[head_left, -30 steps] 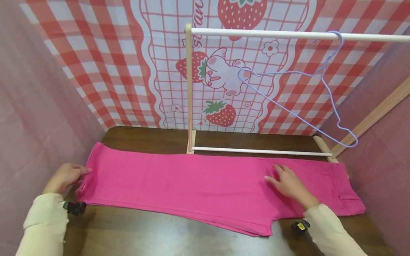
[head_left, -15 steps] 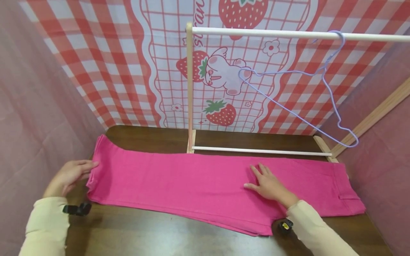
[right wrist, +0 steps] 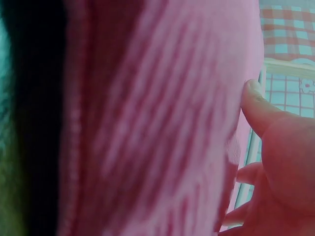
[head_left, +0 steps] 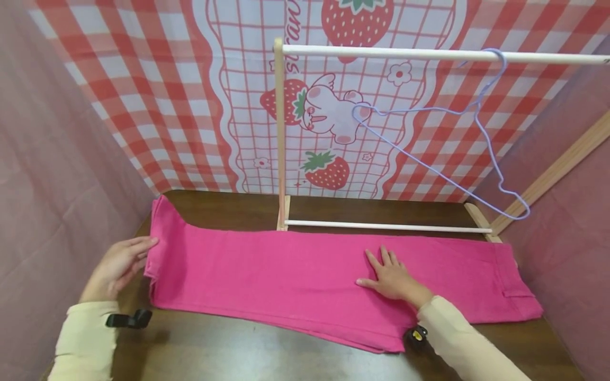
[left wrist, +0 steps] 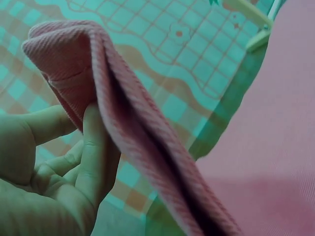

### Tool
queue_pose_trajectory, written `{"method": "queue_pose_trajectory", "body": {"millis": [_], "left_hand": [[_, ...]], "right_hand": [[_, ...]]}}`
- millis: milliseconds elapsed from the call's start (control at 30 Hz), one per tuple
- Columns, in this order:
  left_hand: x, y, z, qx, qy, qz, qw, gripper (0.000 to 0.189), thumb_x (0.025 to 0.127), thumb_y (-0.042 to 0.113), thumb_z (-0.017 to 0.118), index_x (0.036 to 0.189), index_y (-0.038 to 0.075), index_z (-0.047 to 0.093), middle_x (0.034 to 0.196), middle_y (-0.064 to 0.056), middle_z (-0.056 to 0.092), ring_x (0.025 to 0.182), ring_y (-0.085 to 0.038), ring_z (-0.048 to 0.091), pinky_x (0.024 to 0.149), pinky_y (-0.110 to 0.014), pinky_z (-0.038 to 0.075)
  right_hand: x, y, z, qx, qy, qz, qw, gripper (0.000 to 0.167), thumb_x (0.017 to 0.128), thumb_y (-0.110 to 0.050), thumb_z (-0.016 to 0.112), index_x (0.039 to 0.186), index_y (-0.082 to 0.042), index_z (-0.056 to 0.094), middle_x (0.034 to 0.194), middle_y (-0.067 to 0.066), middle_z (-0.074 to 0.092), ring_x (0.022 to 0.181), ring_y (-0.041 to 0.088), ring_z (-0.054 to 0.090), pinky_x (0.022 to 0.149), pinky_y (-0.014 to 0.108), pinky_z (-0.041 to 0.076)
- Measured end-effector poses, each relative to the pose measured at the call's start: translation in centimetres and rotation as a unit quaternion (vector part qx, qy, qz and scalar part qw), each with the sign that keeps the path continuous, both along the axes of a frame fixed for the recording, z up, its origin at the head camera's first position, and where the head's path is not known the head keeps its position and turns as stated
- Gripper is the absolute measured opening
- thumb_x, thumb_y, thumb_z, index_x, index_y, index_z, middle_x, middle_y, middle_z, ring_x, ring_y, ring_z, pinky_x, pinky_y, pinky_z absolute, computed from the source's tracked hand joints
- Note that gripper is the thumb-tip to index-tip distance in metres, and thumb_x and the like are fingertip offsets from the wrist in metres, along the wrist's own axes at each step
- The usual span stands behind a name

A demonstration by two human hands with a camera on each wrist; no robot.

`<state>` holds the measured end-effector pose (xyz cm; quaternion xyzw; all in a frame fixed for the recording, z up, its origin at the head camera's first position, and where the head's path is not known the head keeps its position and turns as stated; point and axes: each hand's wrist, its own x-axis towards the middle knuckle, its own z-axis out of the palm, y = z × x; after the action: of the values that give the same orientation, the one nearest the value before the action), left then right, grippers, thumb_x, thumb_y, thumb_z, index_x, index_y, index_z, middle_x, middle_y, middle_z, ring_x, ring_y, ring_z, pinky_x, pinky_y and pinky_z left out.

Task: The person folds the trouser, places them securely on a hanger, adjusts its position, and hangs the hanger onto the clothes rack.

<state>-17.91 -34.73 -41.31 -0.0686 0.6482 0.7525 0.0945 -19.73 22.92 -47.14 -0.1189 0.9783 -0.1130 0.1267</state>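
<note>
On trousers (head_left: 305,280), splayed right-hand fingers (head_left: 374,260)

Trouser hem (head_left: 155,259) raised, shifted rightward

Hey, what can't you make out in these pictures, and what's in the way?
- Table beneath the pants: covered by them, head view.
- Top of the right post: cut off by the right edge, head view.
- Yellow mark by the right wrist: too small to read, head view.
- A fingertip of the left hand: behind the hem, left wrist view.
- Nearest cloth: blurred, right wrist view, probably too close.
</note>
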Motion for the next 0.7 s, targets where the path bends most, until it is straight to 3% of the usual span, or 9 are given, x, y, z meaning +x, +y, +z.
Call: {"method": "queue_pose_trajectory", "body": {"millis": [500,700], "left_hand": [[0.2,4.1,0.0,0.069,0.037,0.019,0.9968,0.013,0.100,0.010,0.053,0.092,0.015,0.062,0.084,0.008,0.068,0.080,-0.002,0.065,0.073,-0.019,0.054],[0.4,5.8,0.6,0.071,0.045,0.026,0.9961,0.014,0.099,0.010,0.054,0.090,0.015,0.064,0.083,0.009,0.067,0.080,-0.001,0.064,0.073,-0.018,0.054]], "right_hand": [[0.2,-0.3,-0.1,0.006,-0.005,-0.004,1.0000,0.085,0.092,-0.057,0.055,0.152,-0.004,0.028,0.154,0.040,0.009,0.140,0.061,0.010,0.110,0.074,0.015],[0.3,-0.4,-0.3,0.015,0.012,-0.002,0.9998,0.083,0.092,-0.055,0.056,0.151,-0.003,0.030,0.153,0.040,0.013,0.140,0.061,0.013,0.110,0.073,0.017]]}}
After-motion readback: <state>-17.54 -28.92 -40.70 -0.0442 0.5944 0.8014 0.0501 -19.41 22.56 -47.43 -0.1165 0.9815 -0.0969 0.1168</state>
